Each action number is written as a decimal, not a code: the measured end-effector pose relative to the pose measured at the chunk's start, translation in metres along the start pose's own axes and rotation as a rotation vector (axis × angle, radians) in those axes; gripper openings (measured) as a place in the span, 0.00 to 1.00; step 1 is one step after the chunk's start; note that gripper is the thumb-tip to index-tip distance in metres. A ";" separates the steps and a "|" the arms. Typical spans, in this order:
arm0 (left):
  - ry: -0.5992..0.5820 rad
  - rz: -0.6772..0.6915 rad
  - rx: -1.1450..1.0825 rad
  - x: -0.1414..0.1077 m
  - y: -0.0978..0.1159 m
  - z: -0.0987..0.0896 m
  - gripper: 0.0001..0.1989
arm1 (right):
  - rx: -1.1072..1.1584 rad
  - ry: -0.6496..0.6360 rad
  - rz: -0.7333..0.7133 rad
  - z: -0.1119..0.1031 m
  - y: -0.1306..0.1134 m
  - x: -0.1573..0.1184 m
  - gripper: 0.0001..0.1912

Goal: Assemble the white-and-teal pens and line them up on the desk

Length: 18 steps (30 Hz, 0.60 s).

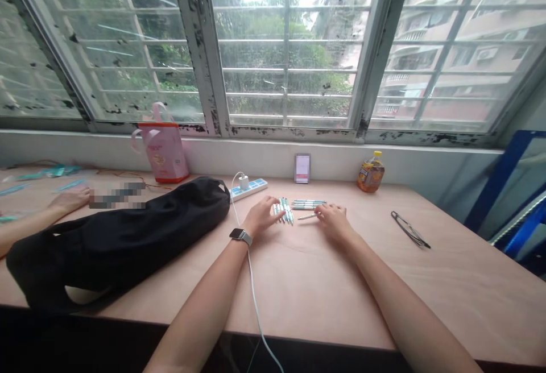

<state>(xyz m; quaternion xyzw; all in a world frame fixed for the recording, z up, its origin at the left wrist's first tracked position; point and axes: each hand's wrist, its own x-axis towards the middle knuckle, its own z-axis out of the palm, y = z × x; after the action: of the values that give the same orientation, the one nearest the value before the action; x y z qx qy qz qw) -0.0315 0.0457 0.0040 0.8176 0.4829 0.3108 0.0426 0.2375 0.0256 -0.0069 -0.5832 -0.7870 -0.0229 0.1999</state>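
Observation:
A row of white and teal pens (288, 214) lies side by side on the table, pointing away from me. My left hand (261, 215), with a watch on its wrist, rests at the left side of this row. Its thumb and fingers are apart around the nearest pens. To the right, my right hand (333, 218) pinches the end of a single pen (307, 217), whose tip points left toward the row. Just beyond that pen lies a second group of similar pens (307, 204), turned sideways. My right fingers partly cover its right end.
Left of my arm lies a long black bag (140, 236). Behind stand a power strip (251, 189) with a white cable, a phone (302, 168), a bottle (371, 173) and a pink container (164, 152). Another person's hand (72, 198) is far left. Black tongs-like object (410, 229) lies right.

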 end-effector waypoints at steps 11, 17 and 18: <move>-0.146 0.231 0.111 -0.001 0.044 0.028 0.06 | 0.507 0.010 -0.040 0.015 0.013 0.010 0.11; -0.169 0.154 0.138 0.001 0.037 0.026 0.05 | 0.593 -0.040 0.002 0.012 0.011 0.009 0.11; -0.179 0.172 0.127 0.001 0.036 0.027 0.06 | 0.598 -0.059 0.003 0.011 0.010 0.009 0.12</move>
<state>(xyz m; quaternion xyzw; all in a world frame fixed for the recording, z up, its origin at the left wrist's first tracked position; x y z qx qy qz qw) 0.0107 0.0337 -0.0038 0.8816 0.4237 0.2078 0.0070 0.2412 0.0395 -0.0156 -0.5004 -0.7633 0.2271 0.3397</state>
